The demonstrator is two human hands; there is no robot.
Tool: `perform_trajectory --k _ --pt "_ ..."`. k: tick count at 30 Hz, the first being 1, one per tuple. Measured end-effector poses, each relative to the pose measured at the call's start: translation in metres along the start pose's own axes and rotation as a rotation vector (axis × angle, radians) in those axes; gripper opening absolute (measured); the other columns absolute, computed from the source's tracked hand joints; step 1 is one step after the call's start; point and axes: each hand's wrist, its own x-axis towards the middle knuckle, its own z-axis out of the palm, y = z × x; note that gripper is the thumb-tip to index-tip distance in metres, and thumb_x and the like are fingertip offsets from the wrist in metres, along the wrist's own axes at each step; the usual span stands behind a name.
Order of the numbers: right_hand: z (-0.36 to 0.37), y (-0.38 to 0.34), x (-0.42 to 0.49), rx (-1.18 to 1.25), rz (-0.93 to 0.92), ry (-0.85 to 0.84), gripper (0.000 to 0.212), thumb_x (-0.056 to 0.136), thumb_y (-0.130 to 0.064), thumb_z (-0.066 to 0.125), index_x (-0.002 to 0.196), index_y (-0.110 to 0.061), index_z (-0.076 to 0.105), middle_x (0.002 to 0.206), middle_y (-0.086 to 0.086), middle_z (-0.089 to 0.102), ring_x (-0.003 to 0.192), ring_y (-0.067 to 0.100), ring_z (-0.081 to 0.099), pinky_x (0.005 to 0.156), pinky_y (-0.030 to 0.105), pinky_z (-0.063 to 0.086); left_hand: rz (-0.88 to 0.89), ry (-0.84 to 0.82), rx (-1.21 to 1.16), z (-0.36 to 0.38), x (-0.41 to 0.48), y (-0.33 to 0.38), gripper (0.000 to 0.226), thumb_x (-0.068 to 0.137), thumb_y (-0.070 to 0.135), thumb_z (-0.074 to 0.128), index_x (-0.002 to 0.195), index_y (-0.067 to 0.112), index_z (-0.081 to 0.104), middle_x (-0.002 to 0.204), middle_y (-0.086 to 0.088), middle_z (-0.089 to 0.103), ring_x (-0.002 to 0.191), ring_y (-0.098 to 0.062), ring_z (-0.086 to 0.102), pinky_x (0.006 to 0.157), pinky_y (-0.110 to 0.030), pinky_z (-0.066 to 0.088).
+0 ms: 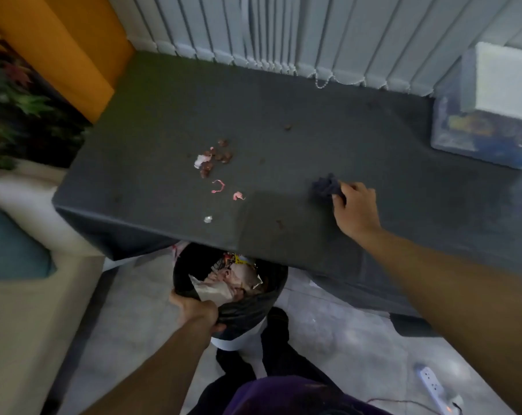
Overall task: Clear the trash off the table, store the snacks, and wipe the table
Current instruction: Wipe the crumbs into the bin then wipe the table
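Observation:
A dark grey table [283, 94] fills the middle of the view. Brown crumbs and pink-white wrapper scraps [216, 158] lie left of its centre, with a few more bits [238, 196] nearer the front edge. My right hand [354, 206] grips a crumpled dark blue cloth [327, 187] on the table's right side. Below the front edge stands a white trash bin with a black liner [247, 307], full of wrappers. My left hand [196, 310] holds the bin's near rim.
A clear storage box with a white lid [493, 115] sits on the table's far right. Vertical blinds [313, 34] hang behind. A cream sofa [20, 265] and plants are at left. A white power strip [433, 384] lies on the floor at right.

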Motion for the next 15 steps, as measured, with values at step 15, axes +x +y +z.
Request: perform_trajectory --k 15 --pt "0.065 -0.087 0.059 0.109 -0.301 0.030 0.026 0.090 -0.013 0.063 0.115 -0.007 0.069 0.107 0.019 0.061 0.094 0.041 0.057 0.085 0.038 0.045 -0.029 0.092 -0.240 -0.040 0.039 0.001 0.079 0.084 -0.011 0.035 0.145 0.032 0.010 0.121 -0.019 0.046 0.095 -0.047 0.057 0.067 -0.062 0.059"
